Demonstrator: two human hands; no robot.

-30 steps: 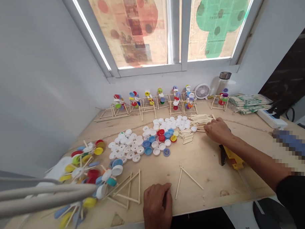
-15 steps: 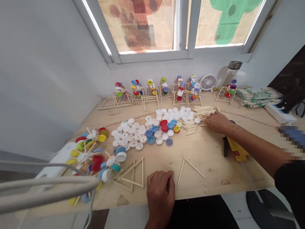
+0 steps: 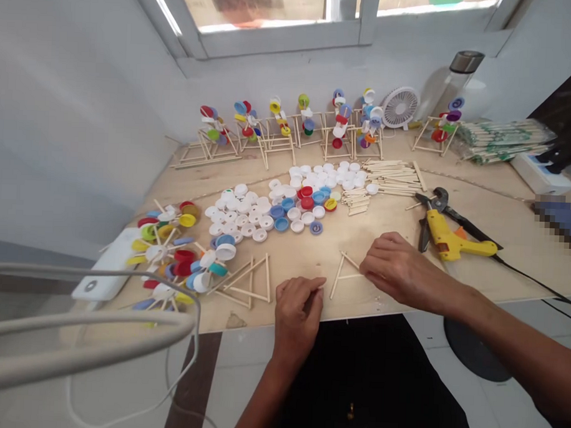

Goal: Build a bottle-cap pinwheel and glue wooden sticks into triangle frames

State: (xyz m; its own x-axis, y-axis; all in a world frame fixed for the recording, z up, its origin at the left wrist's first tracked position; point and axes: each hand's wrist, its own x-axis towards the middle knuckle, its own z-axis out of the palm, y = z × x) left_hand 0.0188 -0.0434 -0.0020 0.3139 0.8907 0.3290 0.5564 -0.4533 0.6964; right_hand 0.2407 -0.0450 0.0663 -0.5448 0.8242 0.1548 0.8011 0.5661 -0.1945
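Note:
On the table in front of me lie two thin wooden sticks (image 3: 337, 275) joined at the top into a narrow V. My right hand (image 3: 396, 271) is closed on a wooden stick (image 3: 351, 277), which lies across the V between its legs; its far end is hidden under my fingers. To the left of the V rests my left hand (image 3: 298, 302), fingers curled and thumb near the forefinger; whatever is between them, if anything, is hidden. Two stick triangles (image 3: 268, 279) lie further left, overlapping.
White bottle caps (image 3: 241, 206) and coloured caps (image 3: 307, 202) spread across the middle, beside piled sticks (image 3: 392, 175). A yellow glue gun (image 3: 446, 235) lies right. Cap-and-stick wheels (image 3: 160, 253) crowd the left, near a cable (image 3: 122, 333). Finished stands (image 3: 339, 138) and a fan (image 3: 400, 107) line the back.
My right hand has come back from the stick pile to the V with a stick. My left hand has stayed near the V. The view has tilted downward.

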